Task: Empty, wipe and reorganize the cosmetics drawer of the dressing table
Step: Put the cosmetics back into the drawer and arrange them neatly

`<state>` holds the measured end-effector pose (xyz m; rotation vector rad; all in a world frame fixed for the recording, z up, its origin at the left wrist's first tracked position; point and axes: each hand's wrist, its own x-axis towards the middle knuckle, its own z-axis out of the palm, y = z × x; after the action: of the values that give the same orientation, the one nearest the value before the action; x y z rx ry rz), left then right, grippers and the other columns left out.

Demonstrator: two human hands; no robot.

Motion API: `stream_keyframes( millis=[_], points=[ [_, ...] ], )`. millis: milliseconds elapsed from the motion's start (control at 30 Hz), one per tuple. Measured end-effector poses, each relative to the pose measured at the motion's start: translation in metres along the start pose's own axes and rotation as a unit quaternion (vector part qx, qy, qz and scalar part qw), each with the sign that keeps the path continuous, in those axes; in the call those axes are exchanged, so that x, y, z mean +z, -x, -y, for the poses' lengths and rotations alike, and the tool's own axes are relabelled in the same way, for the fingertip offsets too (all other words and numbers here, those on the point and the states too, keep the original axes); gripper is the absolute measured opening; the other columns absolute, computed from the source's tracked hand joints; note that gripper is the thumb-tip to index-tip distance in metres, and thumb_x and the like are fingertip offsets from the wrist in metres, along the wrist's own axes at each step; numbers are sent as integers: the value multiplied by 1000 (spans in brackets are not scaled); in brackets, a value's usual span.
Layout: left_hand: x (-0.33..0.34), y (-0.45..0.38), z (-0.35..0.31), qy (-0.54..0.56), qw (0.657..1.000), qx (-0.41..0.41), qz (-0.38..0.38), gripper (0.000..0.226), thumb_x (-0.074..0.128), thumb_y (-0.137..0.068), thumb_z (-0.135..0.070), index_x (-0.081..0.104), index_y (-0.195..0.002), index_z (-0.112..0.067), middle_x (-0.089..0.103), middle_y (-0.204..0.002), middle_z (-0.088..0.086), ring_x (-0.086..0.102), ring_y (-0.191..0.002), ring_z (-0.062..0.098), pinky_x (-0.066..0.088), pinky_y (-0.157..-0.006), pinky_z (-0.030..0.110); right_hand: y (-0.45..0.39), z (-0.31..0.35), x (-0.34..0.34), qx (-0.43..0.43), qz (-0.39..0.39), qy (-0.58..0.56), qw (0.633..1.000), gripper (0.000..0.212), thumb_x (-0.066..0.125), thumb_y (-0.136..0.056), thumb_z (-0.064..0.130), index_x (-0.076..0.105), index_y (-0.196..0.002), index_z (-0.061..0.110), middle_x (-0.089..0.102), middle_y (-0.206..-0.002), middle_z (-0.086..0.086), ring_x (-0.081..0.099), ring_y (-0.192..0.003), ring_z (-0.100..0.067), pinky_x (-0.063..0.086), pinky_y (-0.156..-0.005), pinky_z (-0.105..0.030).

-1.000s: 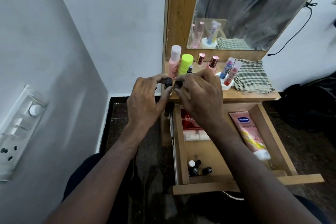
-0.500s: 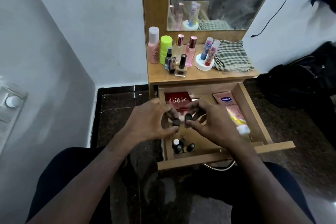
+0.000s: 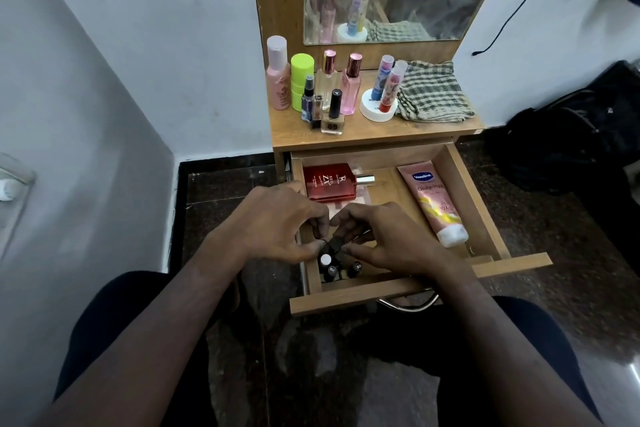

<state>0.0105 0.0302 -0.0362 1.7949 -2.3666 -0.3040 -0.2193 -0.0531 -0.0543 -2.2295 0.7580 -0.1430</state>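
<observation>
Left hand (image 3: 277, 225) and right hand (image 3: 388, 236) over open drawer (image 3: 478, 194), fingers pinching small dark bottles (image 3: 334, 243)

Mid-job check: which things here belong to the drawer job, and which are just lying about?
Job:
open wooden drawer
red perfume bottle
pink Vaseline tube
small dark-capped bottles
checked cloth
left hand and right hand, both pinching small dark bottles

Lying about:
black bag
black cable

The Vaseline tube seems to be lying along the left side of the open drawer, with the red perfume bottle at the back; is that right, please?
Not quite: the head view shows the Vaseline tube along the right side of the drawer. The red perfume bottle does lie at the back.
</observation>
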Motion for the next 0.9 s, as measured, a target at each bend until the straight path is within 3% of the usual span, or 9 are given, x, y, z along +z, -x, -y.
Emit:
stream_keyframes(
  millis=[200, 267, 367, 433, 533, 633, 767, 833, 900],
  points=[
    [5, -2, 7, 37, 999, -15, -9, 19, 60, -91, -57, 68, -106, -47, 62, -89, -21, 54, -87, 0, 54, -69, 33, -4, -7, 2, 49, 42, 67, 996, 34, 63, -100, 6, 66, -130, 22, 80, -108, 4, 73, -102, -5, 56, -95, -29],
    [10, -2, 13, 132, 990, -36, -20, 18, 63, -96, -58, 72, -105, -45, 65, -93, -22, 59, -87, 0, 53, -70, 28, -5, -7, 4, 55, 56, 70, 994, 36, 61, -102, 8, 64, -134, 23, 79, -113, 3, 73, -104, -6, 56, -94, -24],
    [11, -4, 23, 325, 935, -70, -120, 18, 68, -102, -40, 79, -106, -26, 76, -99, -17, 71, -94, 2, 53, -77, 15, -5, -7, 1, 56, 4, 86, 995, 34, 63, -101, 12, 63, -133, 24, 77, -116, 5, 69, -98, -4, 53, -87, -19],
    [9, -7, 31, 365, 897, -107, -226, 17, 67, -103, -34, 78, -106, -22, 79, -100, -12, 74, -95, 11, 59, -80, 25, -6, -3, -2, 37, -82, 98, 991, 27, 66, -100, 15, 66, -126, 23, 75, -112, 6, 67, -95, -5, 55, -85, -24],
    [10, -20, 45, 357, 841, -167, -370, 11, 71, -101, -30, 76, -107, -21, 76, -96, -14, 69, -80, 14, 59, -68, 32, -11, 15, -10, -13, -207, 114, 971, 19, 69, -99, 24, 69, -118, 25, 73, -108, 10, 63, -97, -3, 48, -89, -19],
    [8, -41, 63, 306, 809, -204, -459, 22, 74, -99, -32, 72, -118, -22, 73, -110, -15, 62, -82, 13, 56, -68, 31, -30, 43, -24, -37, -286, 163, 944, 28, 64, -99, 40, 71, -121, 25, 73, -117, 8, 59, -112, -13, 47, -94, -35],
    [2, -65, 81, 277, 805, -230, -471, 53, 70, -96, -50, 60, -142, -26, 67, -134, -13, 60, -98, 11, 51, -74, 24, -85, 86, -62, -61, -345, 212, 912, 31, 64, -100, 41, 71, -124, 22, 74, -121, 4, 60, -117, -20, 36, -103, -36],
    [0, -75, 86, 275, 811, -239, -459, 58, 70, -96, -54, 57, -146, -29, 65, -138, -15, 60, -104, 11, 50, -77, 25, -117, 102, -87, -50, -335, 263, 903, 32, 64, -99, 44, 71, -124, 26, 73, -124, 6, 58, -118, -24, 37, -104, -41],
    [-2, -83, 89, 272, 817, -246, -445, 60, 71, -95, -56, 56, -148, -31, 65, -139, -17, 60, -109, 13, 43, -79, 17, -143, 114, -111, -10, -291, 345, 892, 36, 64, -97, 53, 71, -127, 33, 71, -130, 8, 51, -122, -27, 39, -102, -49]
  ],
)
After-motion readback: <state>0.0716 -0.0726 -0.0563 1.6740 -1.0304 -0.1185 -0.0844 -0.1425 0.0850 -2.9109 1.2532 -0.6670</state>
